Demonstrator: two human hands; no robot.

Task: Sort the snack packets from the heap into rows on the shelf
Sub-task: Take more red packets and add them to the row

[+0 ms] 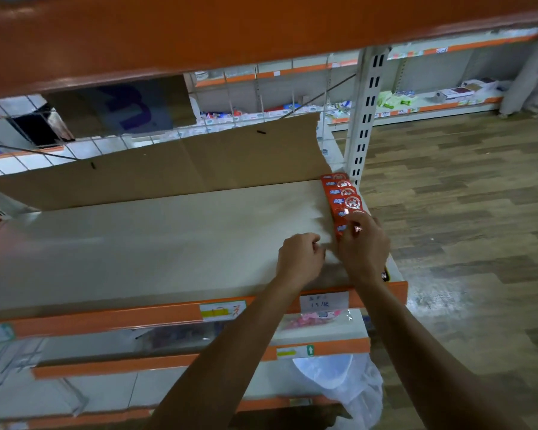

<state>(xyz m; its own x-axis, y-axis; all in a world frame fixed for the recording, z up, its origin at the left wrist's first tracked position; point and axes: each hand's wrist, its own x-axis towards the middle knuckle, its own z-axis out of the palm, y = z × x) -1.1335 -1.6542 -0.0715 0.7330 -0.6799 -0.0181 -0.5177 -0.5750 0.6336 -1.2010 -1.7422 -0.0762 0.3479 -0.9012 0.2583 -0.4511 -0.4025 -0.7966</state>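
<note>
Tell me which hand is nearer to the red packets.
Right. The right hand pinches the nearest of the red packets; the left hand sits just left of them on the shelf.

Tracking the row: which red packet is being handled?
The frontmost packet, nearest the shelf edge: the right hand grips it; the packets behind lie untouched.

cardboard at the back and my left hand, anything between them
Nothing: only bare shelf board between cardboard and left hand, head view; right hand pinches a red packet.
</note>
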